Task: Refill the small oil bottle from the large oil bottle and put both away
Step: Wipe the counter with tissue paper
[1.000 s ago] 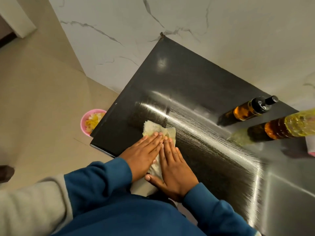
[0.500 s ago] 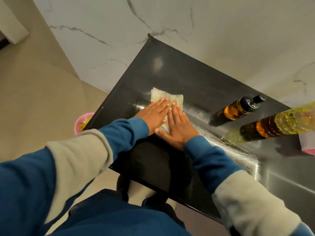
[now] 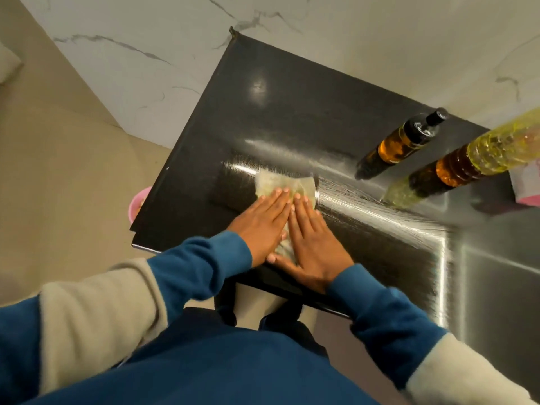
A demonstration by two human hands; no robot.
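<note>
My left hand (image 3: 261,226) and my right hand (image 3: 314,244) lie flat side by side, fingers straight, pressing a pale yellowish cloth (image 3: 285,185) onto the black countertop (image 3: 292,112). The small oil bottle (image 3: 400,144), amber with a black cap, stands at the back right near the wall. Just right of it stands the large oil bottle (image 3: 467,165), clear plastic with yellow-amber oil, its top cut off by the frame edge. Both bottles are well apart from my hands.
A streaked, wet-looking sheen runs across the counter toward a steel surface (image 3: 496,287) at the right. A pink bowl (image 3: 138,204) sits on the floor beside the counter's left edge. A marble wall (image 3: 321,30) backs the counter. Something pink (image 3: 526,185) shows behind the large bottle.
Both hands slid the cloth away from me across the counter, then back toward the near edge and a little right. The bottles have not moved.
</note>
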